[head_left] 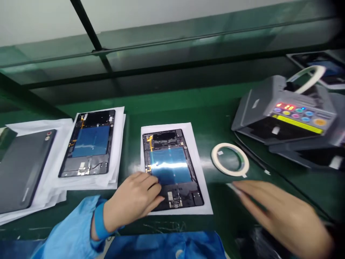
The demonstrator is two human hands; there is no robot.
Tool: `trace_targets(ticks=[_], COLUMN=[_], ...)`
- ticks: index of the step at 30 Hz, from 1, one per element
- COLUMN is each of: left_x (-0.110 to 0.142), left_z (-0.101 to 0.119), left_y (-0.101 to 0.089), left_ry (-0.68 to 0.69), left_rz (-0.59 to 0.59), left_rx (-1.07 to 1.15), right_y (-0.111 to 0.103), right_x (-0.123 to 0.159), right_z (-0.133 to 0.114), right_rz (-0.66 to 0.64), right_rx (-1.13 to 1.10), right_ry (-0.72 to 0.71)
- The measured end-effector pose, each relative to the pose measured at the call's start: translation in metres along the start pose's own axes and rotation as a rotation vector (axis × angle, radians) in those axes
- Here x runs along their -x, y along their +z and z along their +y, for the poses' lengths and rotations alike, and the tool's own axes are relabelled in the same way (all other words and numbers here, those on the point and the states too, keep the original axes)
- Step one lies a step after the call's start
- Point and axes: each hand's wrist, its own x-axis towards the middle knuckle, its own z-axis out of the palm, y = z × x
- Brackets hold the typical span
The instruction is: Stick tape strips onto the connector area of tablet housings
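An opened tablet [170,166] lies on white paper [201,180] before me, its blue battery and circuit boards showing. My left hand [137,194] rests over its lower left part with fingers curled together; whatever they pinch is hidden beneath them. On the right, my right hand [280,212] is smeared by motion, thumb and finger closed on a small strip of white tape [234,187]. Just above that hand, a roll of cream masking tape [215,162] lies flat on the green bench.
Farther left lie another opened tablet [91,142] on stacked paper and a dark closed tablet [25,169]. A grey tape dispenser [258,108] with a lit display stands at right. Its black cable [285,190] runs across the green bench [172,102].
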Motion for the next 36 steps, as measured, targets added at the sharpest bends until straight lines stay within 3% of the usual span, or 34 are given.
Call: trace_targets(ticks=[2, 4, 6, 9, 13, 18, 27, 36], left_x=[-0.017, -0.035, -0.053, -0.081, -0.115, -0.141, -0.145, -0.147], left_z=[-0.007, -0.012, -0.015, -0.019, -0.025, -0.026, -0.027, -0.029], left_y=[0.003, 0.008, 0.014, 0.021, 0.028, 0.038, 0.051, 0.052], left_ry=[-0.018, -0.049, -0.105, -0.213, -0.334, -0.428, -0.349, -0.275], left_rz=[-0.028, -0.069, -0.106, -0.109, -0.06, -0.043, 0.101, 0.139], left_rx=[-0.031, -0.054, -0.078, -0.072, -0.008, -0.023, -0.107, -0.046], right_y=[0.026, 0.049, 0.07, 0.094, 0.105, 0.098, 0.098, 0.099], right_x=[-0.041, -0.081, -0.11, -0.13, -0.134, -0.135, -0.13, -0.134], right_z=[-0.015, -0.015, -0.003, 0.019, 0.033, 0.035, 0.041, 0.042], right_rz=[-0.072, -0.083, -0.113, -0.21, -0.221, -0.217, -0.195, -0.192], right_rx=[-0.036, -0.026, -0.011, -0.048, -0.149, -0.241, -0.251, -0.245], right_ry=[-0.132, -0.165, -0.151, -0.164, -0.222, -0.24, -0.196, -0.167])
